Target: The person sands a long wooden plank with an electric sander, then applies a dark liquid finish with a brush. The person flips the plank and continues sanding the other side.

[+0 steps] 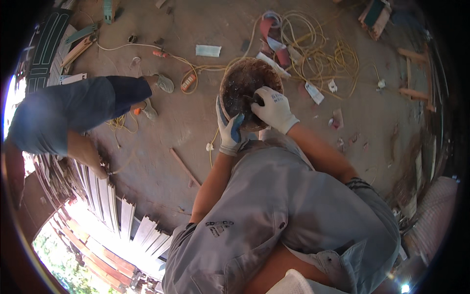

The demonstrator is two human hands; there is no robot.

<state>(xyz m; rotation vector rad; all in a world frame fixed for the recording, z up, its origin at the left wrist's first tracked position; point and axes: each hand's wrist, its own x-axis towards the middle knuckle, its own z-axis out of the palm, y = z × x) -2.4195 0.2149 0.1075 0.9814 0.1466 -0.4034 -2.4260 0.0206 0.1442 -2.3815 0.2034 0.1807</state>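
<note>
A round, rusty-brown container [267, 67], like a bucket or deep bowl, is in front of me, dark inside with small pale specks. My left hand [229, 131], in a white glove with a blue palm, grips its near left rim. My right hand [272, 109], gloved in white too, reaches over the near right rim with its fingers curled down inside. Whether those fingers pinch anything is hidden; a dark patch shows at their tips.
A bent-over person [73, 105] works at my left beside stacked pale slats [100, 196]. Coiled yellow hose or cable [313, 54] and a roll of reddish sanding belt [274, 39] lie ahead. An orange-and-white object [188, 82], a stick [185, 166] and wooden frames [416, 81] are around the floor.
</note>
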